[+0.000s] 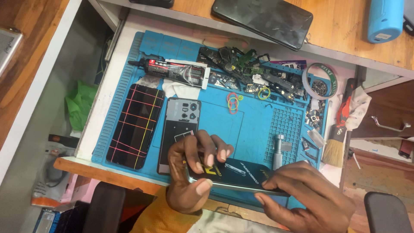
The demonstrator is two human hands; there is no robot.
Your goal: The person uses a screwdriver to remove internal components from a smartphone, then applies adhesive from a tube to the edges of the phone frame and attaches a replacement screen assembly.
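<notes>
Near edge of the mat: I see both hands on a dark phone back cover (239,174) with a sticker on it, held flat and just above the blue work mat (254,125).
Left hand (192,177): my fingers are curled over the cover's left end, the thumb pressing along its near edge, so it is grasped firmly.
Right hand (304,196): I have the fingertips pinching the cover's right end from the near side; the hand is clamped on it, not loose.
Opened phone (179,129): it lies face down on the mat just behind my left hand, its inner frame and camera openings showing, partly hidden by my fingers.
Screen panel (136,125): a dark panel with bright yellow, orange and pink lines lies to the left of the opened phone, just beside it.
Glue tube (177,71): a black and red tube lies across the far left of the mat, beside white tissue.
Small parts (248,71): I see a heap of loose boards, flex cables and brackets at the far side of the mat.
Rubber bands (233,102): red, green and yellow loops lie near that heap.
Metal tool (280,149): a silver cylinder lies on the mat's gridded part, just behind my right hand.
Brush (338,138): it rests at the mat's right edge.
Desk above: another dark phone (265,19) lies on the wooden top.
</notes>
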